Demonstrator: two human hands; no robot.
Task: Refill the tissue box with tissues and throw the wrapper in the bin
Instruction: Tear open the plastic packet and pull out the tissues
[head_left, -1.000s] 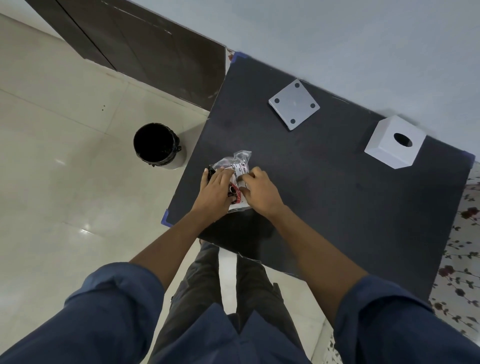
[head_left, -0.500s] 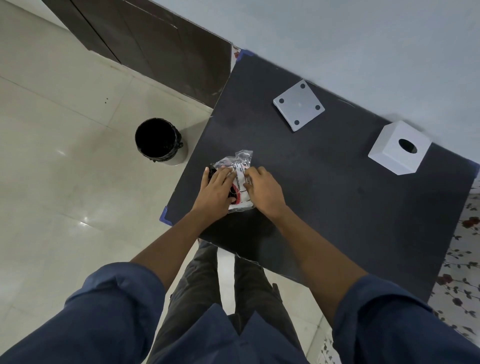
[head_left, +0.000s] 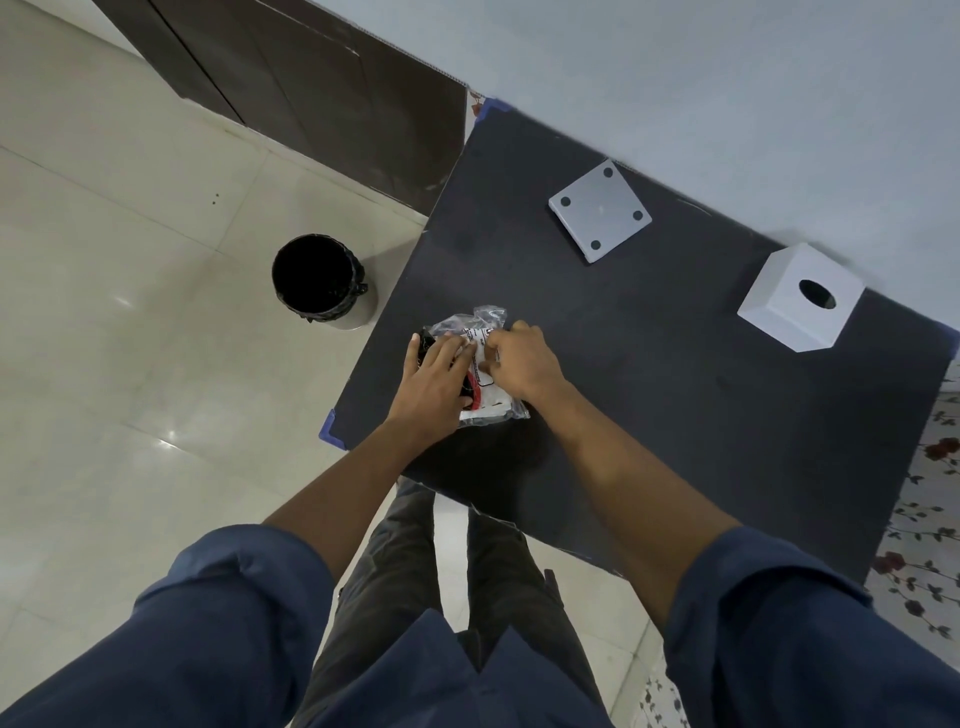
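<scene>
A pack of tissues in clear plastic wrapper (head_left: 480, 325) lies near the left front of the black table (head_left: 675, 389). My left hand (head_left: 434, 376) presses flat on its left side. My right hand (head_left: 522, 361) pinches the wrapper at the top middle. The white tissue box cover (head_left: 800, 299), with a round hole on top, stands at the far right of the table. Its flat white base plate (head_left: 600, 217) lies separately near the back edge. The black bin (head_left: 317, 280) stands on the floor left of the table.
Pale tiled floor (head_left: 130, 364) spreads to the left. A dark wooden door (head_left: 311, 88) is behind the bin. A grey wall (head_left: 727, 78) runs along the table's back edge. A flowered mat (head_left: 930, 519) lies at the right.
Both hands stay on the tissue pack. My right fingers have shifted up toward the pack's top and pinch the wrapper. The head camera has drifted slightly.
</scene>
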